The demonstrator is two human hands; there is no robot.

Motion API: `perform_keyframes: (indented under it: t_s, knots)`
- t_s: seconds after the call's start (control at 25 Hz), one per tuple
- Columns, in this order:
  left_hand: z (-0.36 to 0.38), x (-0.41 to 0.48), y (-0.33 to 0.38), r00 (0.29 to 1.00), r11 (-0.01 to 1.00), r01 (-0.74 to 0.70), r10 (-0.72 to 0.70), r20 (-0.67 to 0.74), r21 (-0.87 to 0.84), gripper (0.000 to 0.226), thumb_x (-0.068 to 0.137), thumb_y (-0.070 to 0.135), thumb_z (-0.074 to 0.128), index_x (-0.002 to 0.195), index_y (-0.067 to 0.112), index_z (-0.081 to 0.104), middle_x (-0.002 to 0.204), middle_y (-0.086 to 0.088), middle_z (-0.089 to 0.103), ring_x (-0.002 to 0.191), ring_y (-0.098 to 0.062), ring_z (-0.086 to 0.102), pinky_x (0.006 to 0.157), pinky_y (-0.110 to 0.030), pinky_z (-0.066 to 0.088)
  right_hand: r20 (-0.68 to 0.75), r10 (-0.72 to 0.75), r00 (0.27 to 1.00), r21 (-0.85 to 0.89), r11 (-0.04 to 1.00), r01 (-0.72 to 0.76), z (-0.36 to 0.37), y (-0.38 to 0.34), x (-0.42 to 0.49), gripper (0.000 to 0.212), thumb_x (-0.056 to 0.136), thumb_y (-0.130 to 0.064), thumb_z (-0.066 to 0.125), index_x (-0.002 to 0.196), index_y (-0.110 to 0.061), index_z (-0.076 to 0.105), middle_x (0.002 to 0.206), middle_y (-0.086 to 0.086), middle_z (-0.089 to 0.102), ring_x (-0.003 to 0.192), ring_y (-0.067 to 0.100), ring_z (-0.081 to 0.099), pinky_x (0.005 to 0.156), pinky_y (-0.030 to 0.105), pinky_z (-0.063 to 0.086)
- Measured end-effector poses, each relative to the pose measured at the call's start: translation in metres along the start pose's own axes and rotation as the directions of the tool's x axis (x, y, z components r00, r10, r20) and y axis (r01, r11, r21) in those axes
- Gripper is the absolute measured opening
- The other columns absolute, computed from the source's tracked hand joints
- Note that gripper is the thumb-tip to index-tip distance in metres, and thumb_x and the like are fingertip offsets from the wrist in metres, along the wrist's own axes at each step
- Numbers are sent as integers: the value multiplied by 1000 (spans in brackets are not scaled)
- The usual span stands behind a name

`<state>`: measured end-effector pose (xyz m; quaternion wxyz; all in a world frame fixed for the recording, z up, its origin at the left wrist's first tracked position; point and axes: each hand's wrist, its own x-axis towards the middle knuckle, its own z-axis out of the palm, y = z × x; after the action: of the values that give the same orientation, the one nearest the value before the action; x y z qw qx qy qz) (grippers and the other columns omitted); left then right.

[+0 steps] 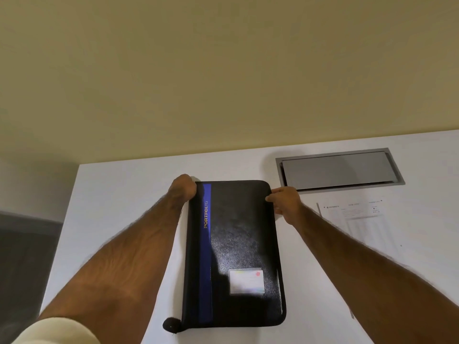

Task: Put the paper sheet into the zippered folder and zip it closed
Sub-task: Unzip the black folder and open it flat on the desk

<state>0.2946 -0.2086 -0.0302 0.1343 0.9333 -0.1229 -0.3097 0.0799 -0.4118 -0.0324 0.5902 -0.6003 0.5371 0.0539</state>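
Black folder (238, 244) flat on white tabletop (124, 194), cover down. I have my left hand (183, 187) curled round its far left corner and my right hand (285, 202) pinching the far right edge. Paper sheet (357, 219) lies right of folder, near metal hatch (337, 170).

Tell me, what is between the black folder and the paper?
In the head view, the right hand, gripping the folder, and its arm cross bare table there.
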Motion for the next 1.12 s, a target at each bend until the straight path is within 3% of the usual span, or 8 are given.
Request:
perform_keyframes:
  t_s: [0.08, 0.2, 0.36, 0.6, 0.72, 0.88, 0.96, 1.12]
  knots:
    - [-1, 3, 3, 1000, 1000, 2, -3, 7, 18, 35, 104, 14, 42, 122, -9, 61, 126, -27, 64, 117, -41, 62, 102, -44, 50, -20, 16, 1000, 22, 1000, -16, 2, -2, 4, 17, 89, -3, 71, 106, -1, 68, 101, 9, 66, 75, 19, 64, 60, 23, 53]
    - [-3, 7, 2, 1000, 999, 12, -12, 9, 36, 36, 105, 15, 42, 125, -9, 60, 129, -26, 63, 118, -40, 62, 104, -44, 49, -20, 47, 999, 76, 996, -45, 4, -5, 9, 18, 87, -3, 73, 105, 0, 67, 104, 12, 67, 89, 28, 66, 79, 35, 57]
    - [-4, 10, -2, 1000, 999, 8, -8, -3, 53, 35, 104, 14, 44, 125, -8, 60, 129, -26, 63, 118, -39, 62, 103, -44, 49, -24, 53, 998, 71, 996, -52, 7, -10, 14, 12, 89, -7, 73, 95, -4, 63, 101, 11, 66, 78, 22, 65, 77, 34, 54]
    - [-5, 14, -1, 998, 998, 30, -27, -51, 49, 36, 104, 19, 46, 128, -6, 58, 134, -23, 60, 123, -36, 57, 101, -39, 46, -8, 69, 998, 35, 997, -69, 3, -15, 21, 19, 92, -13, 70, 105, -3, 60, 113, 15, 65, 103, 33, 65, 93, 38, 54]
    - [-6, 17, 5, 996, 998, 52, -50, -77, 32, 43, 103, 29, 50, 132, -1, 56, 137, -20, 58, 125, -36, 56, 102, -42, 45, 8, 76, 997, 27, 997, -76, -1, -16, 22, 31, 93, -13, 69, 118, 2, 59, 119, 15, 64, 103, 32, 65, 89, 35, 53]
    - [-7, 18, 18, 989, 989, 97, -82, -123, 115, 50, 97, 42, 59, 130, 5, 58, 134, -17, 61, 123, -37, 57, 100, -44, 46, -9, 76, 997, -42, 996, -76, -2, -17, 24, 32, 93, -15, 69, 117, 4, 60, 123, 19, 66, 111, 36, 67, 95, 38, 54]
    - [-8, 17, 26, 980, 982, 134, -112, -163, 135, 53, 94, 44, 64, 131, 7, 58, 135, -16, 60, 124, -36, 56, 100, -43, 44, -14, 79, 997, -49, 996, -80, -2, -17, 25, 32, 93, -16, 70, 116, 4, 60, 123, 19, 67, 110, 36, 67, 91, 35, 54]
    - [-7, 24, 36, 964, 958, 247, -227, -139, 148, 50, 93, 38, 67, 133, 11, 56, 138, -11, 58, 129, -31, 52, 104, -41, 38, -10, 69, 998, -87, 994, -70, -1, -15, 28, 34, 93, -18, 69, 116, 6, 61, 123, 20, 67, 111, 37, 66, 100, 41, 54]
